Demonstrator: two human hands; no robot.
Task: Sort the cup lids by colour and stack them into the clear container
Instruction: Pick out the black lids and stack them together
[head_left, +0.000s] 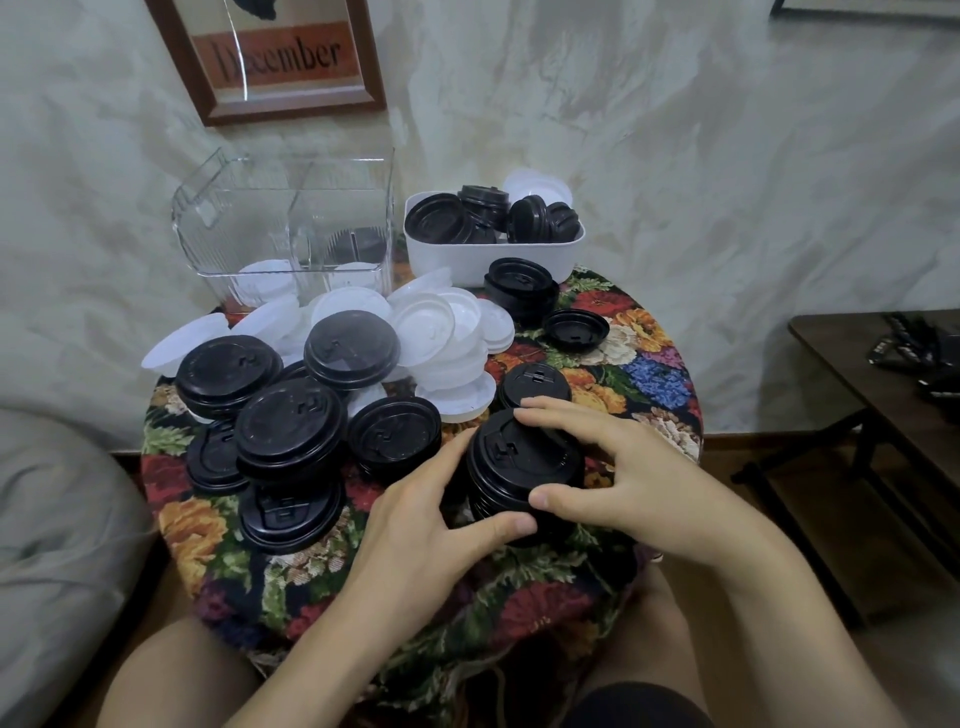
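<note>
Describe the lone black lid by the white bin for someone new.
Find the white bin at the back right of the table. Directly before it, right of a short black stack, lies a black lid. Unlike its neighbours, it lies alone, hollow side up.

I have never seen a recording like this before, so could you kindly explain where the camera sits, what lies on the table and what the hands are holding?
There is no machine here. A person works with bare hands, and the single picture comes from a camera worn on the head, looking forward and down. The left hand and right hand both grip a short stack of black lids near the front of a small table covered with a flowered cloth. More black lids lie loose on the left, with a heap of white lids behind them. At the back stand a clear container, with a few lids already inside, and a white tub holding mostly black lids.
</note>
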